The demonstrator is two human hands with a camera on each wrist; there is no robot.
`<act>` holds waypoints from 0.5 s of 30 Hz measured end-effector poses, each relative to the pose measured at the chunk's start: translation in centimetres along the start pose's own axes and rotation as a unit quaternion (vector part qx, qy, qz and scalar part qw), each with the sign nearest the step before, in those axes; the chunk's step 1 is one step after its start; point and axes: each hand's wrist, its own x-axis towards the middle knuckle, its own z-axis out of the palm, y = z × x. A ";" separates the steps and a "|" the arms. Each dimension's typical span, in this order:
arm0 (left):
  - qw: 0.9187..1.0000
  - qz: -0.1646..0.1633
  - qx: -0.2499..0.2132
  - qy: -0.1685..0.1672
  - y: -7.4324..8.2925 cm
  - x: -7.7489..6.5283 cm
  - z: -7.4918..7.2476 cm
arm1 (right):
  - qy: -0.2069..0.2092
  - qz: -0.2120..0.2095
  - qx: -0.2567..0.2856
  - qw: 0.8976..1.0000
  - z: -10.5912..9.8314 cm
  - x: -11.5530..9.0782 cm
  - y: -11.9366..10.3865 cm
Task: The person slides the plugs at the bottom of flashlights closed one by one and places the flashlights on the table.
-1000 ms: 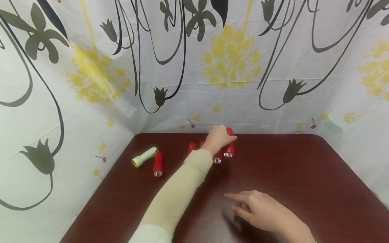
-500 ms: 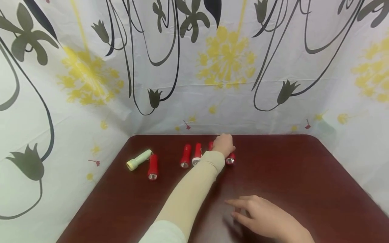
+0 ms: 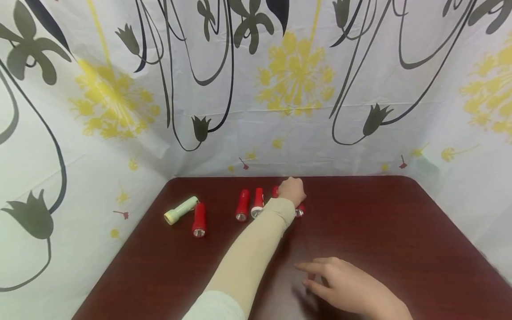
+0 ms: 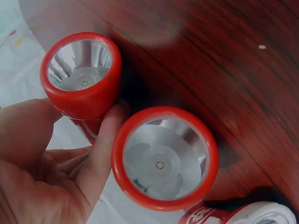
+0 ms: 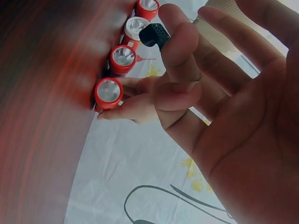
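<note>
At the back of the table my left hand (image 3: 292, 190) grips a red flashlight (image 3: 300, 210), its silver reflector facing me. In the left wrist view, thumb and fingers wrap the flashlight's body just behind its head. Close beside it stands another red flashlight (image 4: 164, 158), mostly covered by the left hand in the head view. Farther left in the row come a red flashlight with a white rim (image 3: 258, 203) and an all-red one (image 3: 242, 205). My right hand (image 3: 344, 282) hovers above the table's near part with loosely bent fingers, holding nothing visible.
A pale green flashlight (image 3: 182, 210) and a red flashlight (image 3: 199, 221) lie at the table's left side, their back ends close together. The dark red-brown table (image 3: 380, 222) meets a floral-patterned white sheet (image 3: 240, 89) behind and at both sides. A small black piece (image 5: 154, 35) shows past the right fingers.
My left hand has brought the gripped red flashlight down and toward me, at the right end of the row. The head view has shifted slightly. My right hand stays nearly still.
</note>
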 end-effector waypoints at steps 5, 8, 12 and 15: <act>1.000 -0.006 -0.003 0.000 0.1 0.1 -0.4 | 0.012 -0.008 -0.009 1.000 0.0 0.0 0.0; 1.000 0.001 0.007 0.004 0.2 0.2 -0.6 | 0.012 -0.009 -0.009 1.000 0.0 0.0 -0.1; 1.000 0.013 0.014 0.013 0.1 0.2 -1.7 | 0.013 -0.013 -0.006 1.000 0.0 0.0 0.0; 0.999 0.022 0.016 0.024 0.1 -0.1 -3.4 | 0.012 -0.009 -0.007 1.000 -0.3 0.0 0.2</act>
